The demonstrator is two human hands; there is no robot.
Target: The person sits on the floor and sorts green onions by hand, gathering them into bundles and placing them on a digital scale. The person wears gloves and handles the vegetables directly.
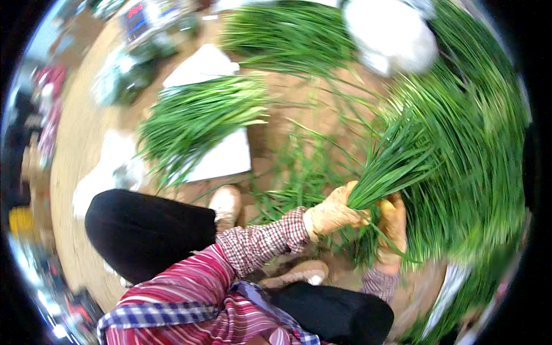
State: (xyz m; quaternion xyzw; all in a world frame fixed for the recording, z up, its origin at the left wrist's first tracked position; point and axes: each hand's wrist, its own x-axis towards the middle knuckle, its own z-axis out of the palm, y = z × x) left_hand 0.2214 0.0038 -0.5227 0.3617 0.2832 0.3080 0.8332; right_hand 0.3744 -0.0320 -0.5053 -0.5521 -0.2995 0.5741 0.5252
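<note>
My left hand (334, 211), in a pale yellow glove, grips a bunch of long green leaves (394, 159) that look like garlic chives. The leaf blades fan up and to the right from its fist. Close beside it, my right hand (392, 224), also gloved, has its fingers curled near the lower end of the bunch. A stray leaf crosses in front of it, and what its fingers hold is hidden. Just right of both hands lies a large heap of the same greens (470, 172).
A thick bundle of greens (202, 108) rests on a white slab (228, 157). Another pile (284, 36) lies beyond, beside a blurred white bag (392, 34). Loose leaves (297, 189) litter the floor. At upper left are a lit digital display (136, 23) and plastic-wrapped items (125, 73).
</note>
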